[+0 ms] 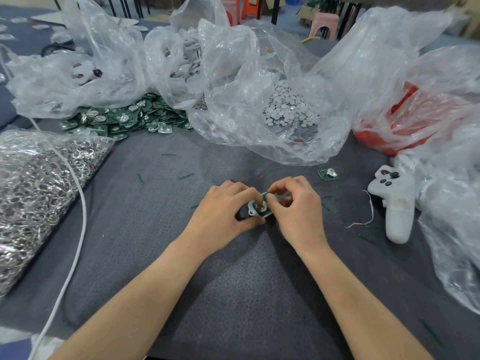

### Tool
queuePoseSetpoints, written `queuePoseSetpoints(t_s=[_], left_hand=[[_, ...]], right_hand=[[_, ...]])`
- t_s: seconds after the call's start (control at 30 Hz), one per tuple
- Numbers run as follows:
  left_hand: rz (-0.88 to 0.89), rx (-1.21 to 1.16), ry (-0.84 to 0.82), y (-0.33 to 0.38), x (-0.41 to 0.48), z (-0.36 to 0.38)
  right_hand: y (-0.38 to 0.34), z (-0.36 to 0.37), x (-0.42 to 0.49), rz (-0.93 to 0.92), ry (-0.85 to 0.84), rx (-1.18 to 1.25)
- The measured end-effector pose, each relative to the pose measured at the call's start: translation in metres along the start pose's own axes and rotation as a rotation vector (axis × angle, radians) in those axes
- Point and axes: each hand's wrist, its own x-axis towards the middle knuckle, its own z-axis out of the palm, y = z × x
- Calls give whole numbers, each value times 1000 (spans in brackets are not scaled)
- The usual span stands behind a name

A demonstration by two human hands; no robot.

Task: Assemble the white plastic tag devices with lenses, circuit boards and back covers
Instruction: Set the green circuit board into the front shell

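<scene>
Grey counter [181, 157] is buried in part bags, both hands, left hand [223, 211] and right hand [296, 203], pinched shut on 1 tag [255, 207] mid-counter with its board [265, 203] going in, cover apparently still to come.

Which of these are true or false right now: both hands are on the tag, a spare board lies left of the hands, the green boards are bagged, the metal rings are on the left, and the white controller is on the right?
1. Both the left hand and right hand hold the white plastic tag with its green circuit board. True.
2. A spare small green circuit board lies left of the hands. False: it lies to their right.
3. The heap of green circuit boards is bagged. False: it lies loose on the grey table cover.
4. The clear bag of silver metal rings is on the left. True.
5. The white game controller is on the right. True.
</scene>
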Motion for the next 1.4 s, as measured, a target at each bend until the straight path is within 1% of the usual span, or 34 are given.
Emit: queuePoseSetpoints(t_s=[0.3,0.5,0.6,0.67,0.77,0.9,1.07,1.2,1.27,1.3,1.4], left_hand=[[-14,-2,17,0,1,1],[-3,59,87,7,0,6],[-31,70,115,10,1,8],[-44,63,129,13,0,9],[-35,-11,150,19,-2,11],[33,-57,238,23,-2,11],[38,-113,329,21,-1,15],[31,-144,361,20,0,15],[21,-219,366,20,0,14],[-26,-304,358,22,0,13],[-270,-607,280,27,3,12]], right_hand=[[5,0,4,51,-29,1],[8,-1,7,86,-45,48],[10,-7,10,172,-95,187],[12,-9,12,224,-128,238],[10,-12,12,258,-112,327],[5,-15,9,335,-111,612],[1,-23,9,411,-219,864],[0,-28,11,456,-271,938],[-1,-27,10,440,-247,918],[-2,-26,10,430,-223,901],[-3,-23,9,397,-155,854]])
